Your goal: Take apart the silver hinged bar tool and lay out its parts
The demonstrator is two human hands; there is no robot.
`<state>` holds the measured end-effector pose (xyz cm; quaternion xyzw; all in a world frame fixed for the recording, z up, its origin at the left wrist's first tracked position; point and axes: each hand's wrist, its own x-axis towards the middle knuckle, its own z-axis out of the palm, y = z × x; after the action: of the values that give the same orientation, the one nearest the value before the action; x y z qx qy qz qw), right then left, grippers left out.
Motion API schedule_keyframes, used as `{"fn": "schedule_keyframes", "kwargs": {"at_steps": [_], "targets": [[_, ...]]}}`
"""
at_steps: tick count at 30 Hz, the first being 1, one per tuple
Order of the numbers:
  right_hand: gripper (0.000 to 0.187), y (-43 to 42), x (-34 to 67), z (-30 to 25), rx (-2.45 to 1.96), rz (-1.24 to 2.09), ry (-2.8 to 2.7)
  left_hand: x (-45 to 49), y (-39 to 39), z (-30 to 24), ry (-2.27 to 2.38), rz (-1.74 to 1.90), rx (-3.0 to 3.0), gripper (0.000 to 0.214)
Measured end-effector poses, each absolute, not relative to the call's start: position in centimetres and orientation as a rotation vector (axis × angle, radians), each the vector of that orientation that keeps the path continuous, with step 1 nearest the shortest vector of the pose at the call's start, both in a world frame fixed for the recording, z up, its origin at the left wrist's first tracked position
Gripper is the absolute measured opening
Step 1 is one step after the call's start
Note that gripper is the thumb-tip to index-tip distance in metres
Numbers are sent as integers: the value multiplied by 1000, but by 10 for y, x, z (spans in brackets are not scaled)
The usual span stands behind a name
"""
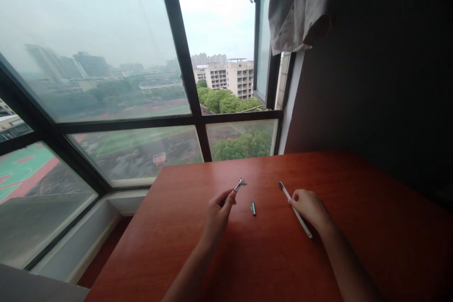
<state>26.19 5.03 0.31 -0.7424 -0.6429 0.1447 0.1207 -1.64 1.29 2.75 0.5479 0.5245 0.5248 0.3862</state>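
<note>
My left hand point(217, 214) is closed round the handle of a metal razor point(239, 185), whose head points up and to the right above the red-brown wooden table point(269, 264). My right hand point(309, 207) rests on the table with its fingers curled on a thin white stick with a dark tip point(294, 208), which lies flat and slants from upper left to lower right. Between my hands a small dark piece point(253, 208), like a cap or blade cartridge, lies on the table, touched by neither hand.
The table's left edge drops to a low window ledge point(106, 226). A large dark-framed window point(184, 71) fills the left and centre, one pane swung open. A pale cloth point(297, 4) hangs at the top right beside a dark wall point(382, 80).
</note>
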Motion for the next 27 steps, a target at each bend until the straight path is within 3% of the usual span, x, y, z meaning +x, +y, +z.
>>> {"fn": "schedule_keyframes", "kwargs": {"at_steps": [17, 21, 25, 27], "targets": [[20, 52, 258, -1, -2195, 183, -1935, -19, 13, 26, 1348, 1349, 1434, 40], [19, 48, 231, 2, -1850, 310, -2038, -20, 15, 23, 1359, 1319, 1458, 39], [42, 32, 194, 2, -1425, 552, -2205, -19, 16, 20, 1349, 1300, 1486, 38], [42, 25, 183, 3, -1401, 512, -2265, -19, 15, 20, 1337, 1303, 1489, 37]]}}
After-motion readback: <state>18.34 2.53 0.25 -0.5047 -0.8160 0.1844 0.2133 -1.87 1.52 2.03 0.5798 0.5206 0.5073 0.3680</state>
